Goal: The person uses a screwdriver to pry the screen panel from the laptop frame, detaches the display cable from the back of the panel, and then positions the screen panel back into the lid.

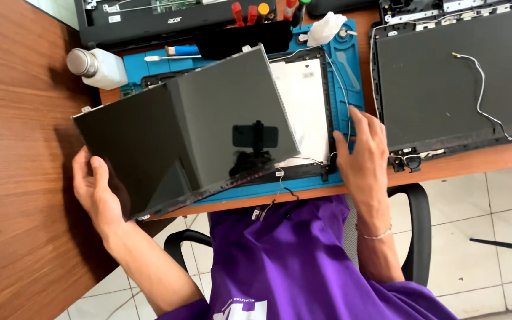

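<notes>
My left hand [97, 192] grips the lower left edge of a glossy black laptop display panel [185, 133], holding it tilted above a black laptop lid frame [326, 112] with a white backing sheet. My right hand [364, 151] presses flat on the frame's right edge and on the blue work mat [351, 65] beneath it. The panel reflects a dark phone-like shape. Thin cables [280, 189] trail from the frame's lower edge over the desk front.
A second black laptop lid [451, 83] with loose white wires lies at right. An opened laptop base [149, 21] sits at the back, with a white bottle [97, 66], screwdrivers [250, 12] and a white cloth [326, 28]. Wooden desk [13, 148] at left; chair and tiled floor below.
</notes>
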